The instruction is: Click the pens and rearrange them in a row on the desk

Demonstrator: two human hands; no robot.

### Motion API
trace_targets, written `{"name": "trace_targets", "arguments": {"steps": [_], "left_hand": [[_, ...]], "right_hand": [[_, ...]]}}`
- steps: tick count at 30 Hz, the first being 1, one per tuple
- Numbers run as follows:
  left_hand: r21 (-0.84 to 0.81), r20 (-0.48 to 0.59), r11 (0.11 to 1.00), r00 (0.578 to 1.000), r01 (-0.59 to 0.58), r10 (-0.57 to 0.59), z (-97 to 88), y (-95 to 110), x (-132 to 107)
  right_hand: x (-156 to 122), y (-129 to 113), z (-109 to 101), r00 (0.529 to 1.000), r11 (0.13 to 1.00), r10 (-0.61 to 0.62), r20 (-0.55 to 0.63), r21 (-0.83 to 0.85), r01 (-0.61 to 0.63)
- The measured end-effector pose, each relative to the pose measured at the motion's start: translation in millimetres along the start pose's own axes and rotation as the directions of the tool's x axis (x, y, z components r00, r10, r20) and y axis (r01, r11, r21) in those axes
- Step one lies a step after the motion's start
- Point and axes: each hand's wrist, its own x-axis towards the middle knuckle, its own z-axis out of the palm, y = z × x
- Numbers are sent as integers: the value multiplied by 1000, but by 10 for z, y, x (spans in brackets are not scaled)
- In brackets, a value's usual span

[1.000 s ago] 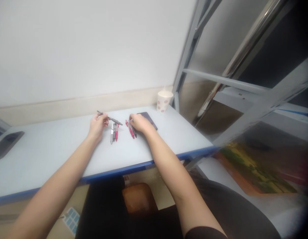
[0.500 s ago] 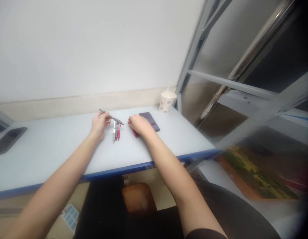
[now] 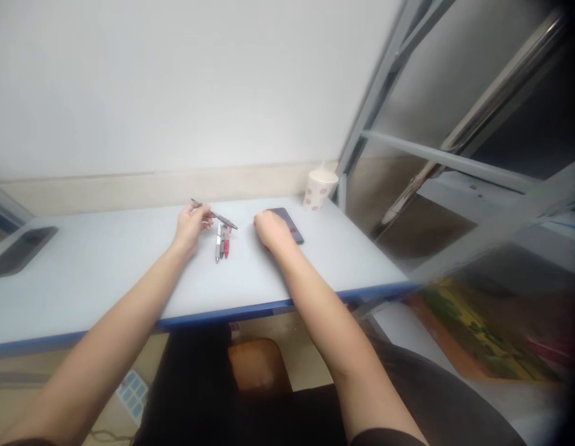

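My left hand pinches a dark grey pen, tilted with its lower end to the right. Just below that end, a white-and-grey pen, a dark pen and a red pen lie side by side on the table. To their right, my right hand is closed in a fist, with its back towards me. Its fingertips are hidden; a red pen showed under this hand a moment ago and is now out of sight. A dark smartphone lies partly behind the fist.
A patterned paper cup stands at the table's back right corner. Another dark flat device lies at the far left. The white table has a blue front edge, a wall behind it and a metal frame on the right.
My right fist has turned and shifted slightly right, and the red pen beneath it has gone from view. My left hand still holds the dark grey pen. The view has shifted slightly.
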Motion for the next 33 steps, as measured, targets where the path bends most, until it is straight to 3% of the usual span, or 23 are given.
{"name": "trace_targets", "arguments": {"steps": [6, 8, 10, 12, 14, 16, 19, 22, 24, 26, 30, 33], "left_hand": [[30, 53, 999, 998, -44, 42, 59, -45, -43], [16, 70, 997, 995, -71, 70, 90, -57, -67], [-4, 97, 996, 991, -90, 90, 121, -67, -98], [-22, 134, 996, 987, -90, 92, 144, -76, -133], [-22, 180, 996, 979, -90, 93, 154, -83, -167], [23, 224, 990, 966, -137, 128, 147, -82, -198], [215, 315, 914, 910, -345, 269, 117, -71, -246], [415, 434, 748, 835, -518, 338, 105, -61, -296], [488, 469, 679, 821, -549, 326, 121, -62, -326], [520, 470, 653, 823, -551, 320, 147, -71, -350], [538, 499, 652, 825, -535, 265, 171, -85, -378], [533, 589, 661, 793, -528, 159, 151, -67, -380]], "right_hand": [[18, 101, -89, 995, 995, -18, -100, 101, 28], [21, 123, -114, 991, 963, -20, -130, 264, 54], [18, 142, -112, 994, 837, -70, -79, 537, 102], [15, 164, -87, 983, 642, -181, -8, 757, 124], [18, 193, -52, 967, 493, -256, -1, 860, 131], [34, 228, -23, 968, 356, -244, -54, 924, 141], [68, 279, -7, 981, 226, -154, -115, 963, 148], [79, 310, -24, 993, 255, -97, -62, 963, 85], [67, 317, -41, 991, 313, -134, 14, 949, 29], [49, 319, -51, 980, 346, -192, 47, 938, 23], [22, 350, -67, 961, 322, -273, 55, 946, 38], [-12, 422, -124, 925, 365, -374, 67, 927, 80]]}}
